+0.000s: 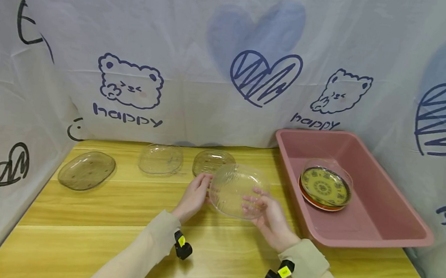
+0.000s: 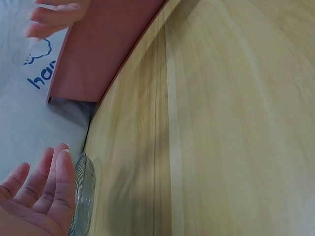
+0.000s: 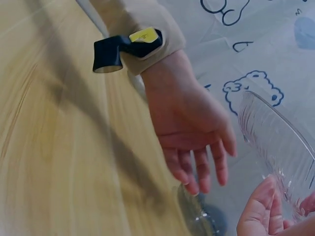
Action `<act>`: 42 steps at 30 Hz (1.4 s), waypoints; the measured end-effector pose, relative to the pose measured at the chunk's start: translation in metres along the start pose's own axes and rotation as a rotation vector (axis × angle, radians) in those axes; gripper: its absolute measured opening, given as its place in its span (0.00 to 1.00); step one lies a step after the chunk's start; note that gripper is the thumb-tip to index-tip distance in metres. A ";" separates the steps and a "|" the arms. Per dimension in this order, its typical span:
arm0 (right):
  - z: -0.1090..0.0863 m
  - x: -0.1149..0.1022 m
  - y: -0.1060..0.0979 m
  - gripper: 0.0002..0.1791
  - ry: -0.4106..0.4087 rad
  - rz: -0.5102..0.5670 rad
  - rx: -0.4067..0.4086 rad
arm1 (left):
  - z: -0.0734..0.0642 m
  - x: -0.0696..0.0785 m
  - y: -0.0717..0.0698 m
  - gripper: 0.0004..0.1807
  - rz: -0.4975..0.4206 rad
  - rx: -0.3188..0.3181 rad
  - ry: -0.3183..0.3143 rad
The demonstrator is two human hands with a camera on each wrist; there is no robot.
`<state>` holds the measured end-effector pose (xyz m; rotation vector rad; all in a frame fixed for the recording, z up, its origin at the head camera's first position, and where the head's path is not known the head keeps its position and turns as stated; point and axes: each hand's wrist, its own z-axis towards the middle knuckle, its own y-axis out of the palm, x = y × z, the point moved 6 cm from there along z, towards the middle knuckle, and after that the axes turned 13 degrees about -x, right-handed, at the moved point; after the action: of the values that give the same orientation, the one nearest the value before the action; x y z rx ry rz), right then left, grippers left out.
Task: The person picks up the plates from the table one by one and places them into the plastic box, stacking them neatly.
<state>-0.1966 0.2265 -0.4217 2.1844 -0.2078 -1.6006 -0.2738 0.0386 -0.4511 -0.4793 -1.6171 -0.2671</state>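
Observation:
A clear glass plate [image 1: 230,185] is held up over the table, tilted, with fine ridges showing on its side in the right wrist view. My right hand [image 1: 273,222] grips it at the right, its fingers visible through the glass. At the plate's left edge is my left hand [image 1: 193,197], its fingers extended; the right wrist view shows this left hand [image 3: 194,132] apart from the glass plate [image 3: 278,142]. Just behind the hands lies a smoky glass plate [image 1: 208,156], partly covered by the clear one in the head view.
A brownish glass plate [image 1: 87,171] and another clear plate [image 1: 160,159] lie toward the back left of the wooden table [image 1: 112,236]. The pink tub [image 1: 388,208] at the right contains a small stack with a yellow-and-black patterned plate [image 1: 322,186]. A printed cloth [image 1: 190,62] hangs behind.

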 end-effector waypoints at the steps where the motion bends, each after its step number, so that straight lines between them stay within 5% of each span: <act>1: -0.001 -0.003 0.001 0.27 -0.004 0.002 -0.001 | 0.000 0.001 0.001 0.23 0.009 0.001 0.007; 12: -0.016 -0.038 -0.002 0.24 -0.047 0.016 0.005 | 0.005 0.010 0.013 0.20 0.023 -0.045 0.036; 24: -0.025 -0.077 -0.028 0.23 -0.082 -0.015 0.001 | 0.012 0.043 0.031 0.18 0.272 -0.106 0.140; 34: -0.035 -0.106 -0.054 0.21 -0.121 0.095 0.000 | 0.017 0.064 0.057 0.18 0.474 -0.150 0.212; 42: -0.036 -0.116 -0.073 0.21 -0.113 0.045 0.016 | 0.016 0.078 0.079 0.19 0.638 -0.187 0.276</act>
<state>-0.2093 0.3431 -0.3424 2.0877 -0.3021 -1.7046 -0.2556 0.1271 -0.3847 -1.0242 -1.1074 0.0021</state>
